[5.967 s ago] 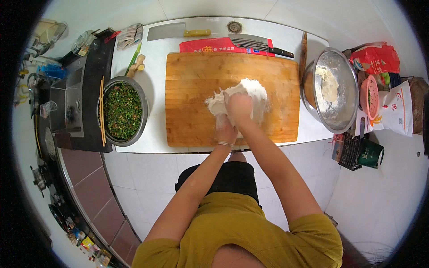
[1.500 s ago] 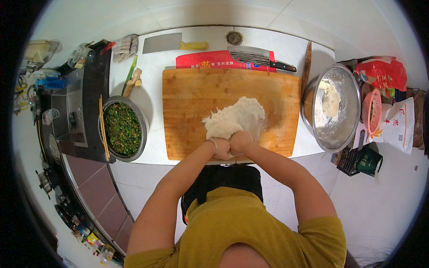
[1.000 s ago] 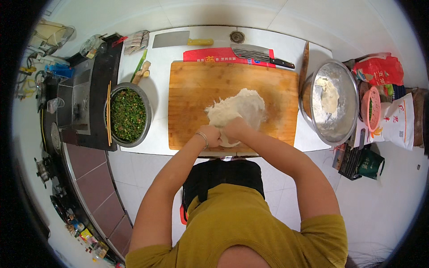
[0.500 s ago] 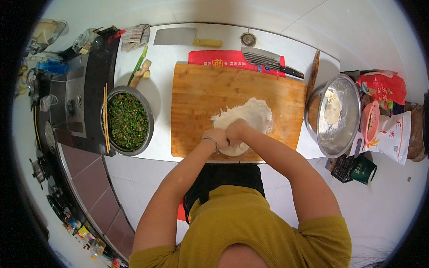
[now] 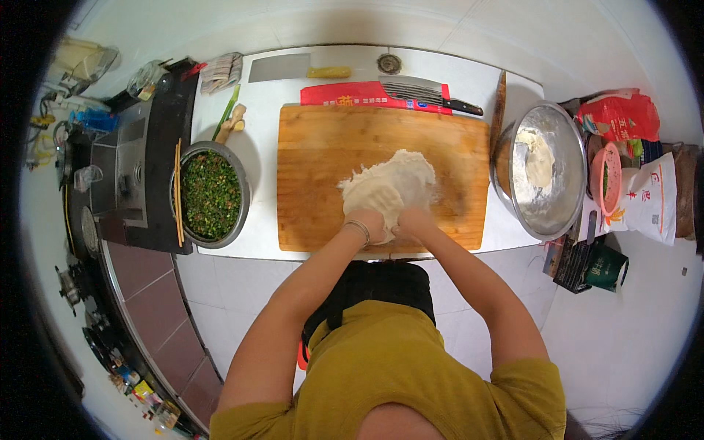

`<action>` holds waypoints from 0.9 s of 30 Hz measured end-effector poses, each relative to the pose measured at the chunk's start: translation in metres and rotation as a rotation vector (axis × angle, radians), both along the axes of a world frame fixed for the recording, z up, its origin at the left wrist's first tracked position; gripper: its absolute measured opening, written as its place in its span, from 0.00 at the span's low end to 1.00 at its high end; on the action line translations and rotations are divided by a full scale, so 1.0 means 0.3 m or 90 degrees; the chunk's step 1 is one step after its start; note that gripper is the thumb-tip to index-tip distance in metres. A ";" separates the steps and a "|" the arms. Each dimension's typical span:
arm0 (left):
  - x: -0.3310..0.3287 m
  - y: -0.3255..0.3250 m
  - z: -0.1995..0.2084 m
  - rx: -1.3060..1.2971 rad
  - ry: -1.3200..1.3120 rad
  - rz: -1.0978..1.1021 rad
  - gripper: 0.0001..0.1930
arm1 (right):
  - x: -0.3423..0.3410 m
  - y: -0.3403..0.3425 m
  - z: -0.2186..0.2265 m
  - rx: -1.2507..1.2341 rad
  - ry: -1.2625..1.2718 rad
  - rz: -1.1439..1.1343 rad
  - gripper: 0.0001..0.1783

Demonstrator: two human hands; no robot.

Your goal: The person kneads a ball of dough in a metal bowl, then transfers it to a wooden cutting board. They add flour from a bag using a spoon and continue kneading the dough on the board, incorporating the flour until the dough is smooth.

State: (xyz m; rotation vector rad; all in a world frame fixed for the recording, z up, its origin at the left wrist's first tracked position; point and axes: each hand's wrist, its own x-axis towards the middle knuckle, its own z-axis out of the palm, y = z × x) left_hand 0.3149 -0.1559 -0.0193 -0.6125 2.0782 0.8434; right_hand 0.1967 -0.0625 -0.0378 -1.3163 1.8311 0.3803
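Observation:
A pale lump of dough (image 5: 372, 198) lies on the wooden cutting board (image 5: 323, 139), with a layer of white flour (image 5: 403, 165) spread behind it and to its right. My left hand (image 5: 369, 226), a bracelet at its wrist, is closed on the near edge of the dough. Just to its right, my right hand (image 5: 413, 223) is curled closed at the dough's near right edge. Most fingertips of both hands are hidden by the hands themselves and the dough.
On the left stands a bowl of chopped greens (image 5: 211, 194), chopsticks (image 5: 177, 194) along its rim. Behind the board lie a cleaver (image 5: 280, 68) and a slotted knife (image 5: 414, 89). A steel bowl (image 5: 579, 172) with floury dough stands right, beside a rolling pin (image 5: 499, 110).
My hands, joined over the dough before, have moved apart and nearer to me. More of the dough's dented top now shows. The whole view has shifted slightly.

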 end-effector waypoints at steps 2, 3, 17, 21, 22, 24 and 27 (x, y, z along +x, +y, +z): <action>-0.027 0.026 -0.039 0.004 -0.013 -0.018 0.15 | -0.029 0.068 0.018 -0.040 -0.041 -0.067 0.20; -0.040 0.030 -0.053 0.005 -0.025 -0.016 0.16 | -0.032 0.088 0.004 -0.034 -0.038 -0.073 0.20; -0.056 -0.025 -0.215 0.170 0.149 -0.087 0.15 | 0.004 0.062 0.042 -0.007 -0.123 0.062 0.17; 0.005 -0.036 -0.246 0.289 0.272 0.215 0.15 | 0.027 0.031 0.006 -0.019 -0.106 0.075 0.17; 0.024 -0.053 -0.237 0.344 0.300 0.337 0.15 | 0.015 0.016 -0.010 -0.015 -0.099 0.092 0.17; 0.027 -0.141 -0.150 0.209 0.181 0.125 0.14 | 0.026 -0.004 -0.039 0.016 -0.065 0.131 0.16; 0.023 -0.187 -0.130 0.094 0.132 -0.082 0.14 | 0.091 -0.100 -0.038 0.096 -0.008 0.239 0.18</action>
